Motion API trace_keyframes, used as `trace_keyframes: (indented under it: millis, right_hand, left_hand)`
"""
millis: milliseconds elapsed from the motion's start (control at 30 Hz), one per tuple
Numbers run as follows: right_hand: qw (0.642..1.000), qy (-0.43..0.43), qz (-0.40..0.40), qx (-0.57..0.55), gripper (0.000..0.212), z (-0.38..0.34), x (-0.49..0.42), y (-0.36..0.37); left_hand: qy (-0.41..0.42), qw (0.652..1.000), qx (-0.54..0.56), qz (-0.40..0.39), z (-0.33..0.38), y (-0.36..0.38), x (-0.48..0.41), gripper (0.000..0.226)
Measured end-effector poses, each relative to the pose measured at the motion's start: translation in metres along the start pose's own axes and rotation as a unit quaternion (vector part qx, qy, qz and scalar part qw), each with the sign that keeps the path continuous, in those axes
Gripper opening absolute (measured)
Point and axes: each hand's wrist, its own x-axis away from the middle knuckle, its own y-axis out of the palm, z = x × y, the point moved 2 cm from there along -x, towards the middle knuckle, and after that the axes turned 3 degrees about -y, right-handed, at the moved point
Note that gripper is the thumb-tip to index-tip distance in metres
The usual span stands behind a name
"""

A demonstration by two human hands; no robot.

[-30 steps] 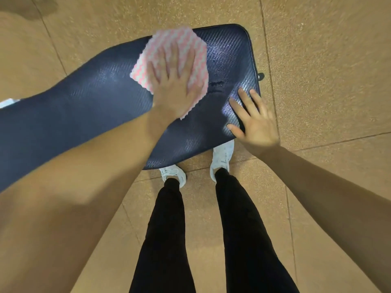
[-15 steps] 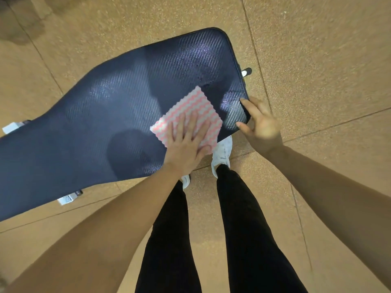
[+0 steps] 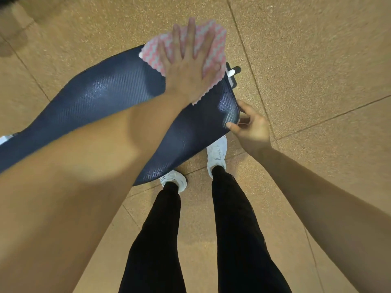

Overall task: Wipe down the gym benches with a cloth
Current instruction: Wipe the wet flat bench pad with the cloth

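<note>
A dark navy padded gym bench stretches from the left edge to the centre, its end pointing right. My left hand presses flat, fingers spread, on a pink and white zigzag cloth at the far corner of the bench end. The cloth hangs partly past the pad's far edge. My right hand grips the near right corner of the pad, thumb on top and fingers curled around the edge. My left forearm hides much of the pad's middle.
Tan speckled rubber floor tiles surround the bench. A black and white bench frame part sticks out past the pad's right end. My legs in black trousers and white shoes stand against the bench's near side.
My left hand has swept the cloth from the near edge of the pad up to its far corner. My right hand stays gripping the near right corner.
</note>
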Motion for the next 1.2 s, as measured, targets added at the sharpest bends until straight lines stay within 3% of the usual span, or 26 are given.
trace_keyframes:
  millis: [200, 367, 533, 600, 700, 800, 900, 1033, 1100, 1200]
  right_hand:
    - [0.986, 0.032, 0.005, -0.163, 0.049, 0.001, 0.001, -0.004]
    - [0.988, 0.047, 0.082, -0.124, 0.022, 0.009, 0.01, -0.018]
    - [0.954, 0.114, 0.159, -0.226, 0.029, 0.008, 0.013, -0.044]
    - [0.945, 0.095, 0.167, -0.263, 0.031, -0.002, 0.022, -0.043]
    - [0.956, 0.056, 0.148, -0.248, 0.026, -0.012, 0.039, -0.028]
    - [0.98, 0.033, 0.086, -0.179, 0.026, -0.015, 0.039, -0.009]
    - [0.989, 0.036, 0.044, -0.138, 0.041, -0.023, 0.03, 0.002]
    - [0.98, 0.092, 0.025, -0.174, 0.061, -0.028, 0.01, 0.002]
    - [0.98, 0.086, 0.013, -0.181, 0.067, -0.03, 0.001, -0.004]
    - [0.99, 0.068, -0.006, -0.126, 0.067, -0.038, -0.012, -0.014]
  left_hand:
    - [0.1, 0.994, -0.037, -0.015, 0.015, 0.014, 0.034, 0.071]
    - [0.162, 0.984, -0.044, -0.052, 0.042, 0.04, 0.091, 0.076]
    - [0.196, 0.977, 0.009, -0.084, 0.062, 0.051, 0.131, 0.077]
    - [0.196, 0.973, 0.049, -0.11, 0.064, 0.044, 0.139, 0.084]
    - [0.204, 0.971, 0.095, -0.082, 0.054, 0.031, 0.129, 0.063]
    - [0.28, 0.957, 0.043, -0.063, 0.04, 0.028, 0.107, 0.05]
    - [0.335, 0.936, -0.055, -0.093, 0.035, 0.025, 0.079, 0.061]
    - [0.341, 0.928, -0.09, -0.119, 0.042, 0.005, 0.028, 0.064]
    - [0.342, 0.923, -0.132, -0.118, 0.046, -0.001, 0.003, 0.068]
    - [0.355, 0.913, -0.176, -0.099, 0.041, -0.008, -0.027, 0.055]
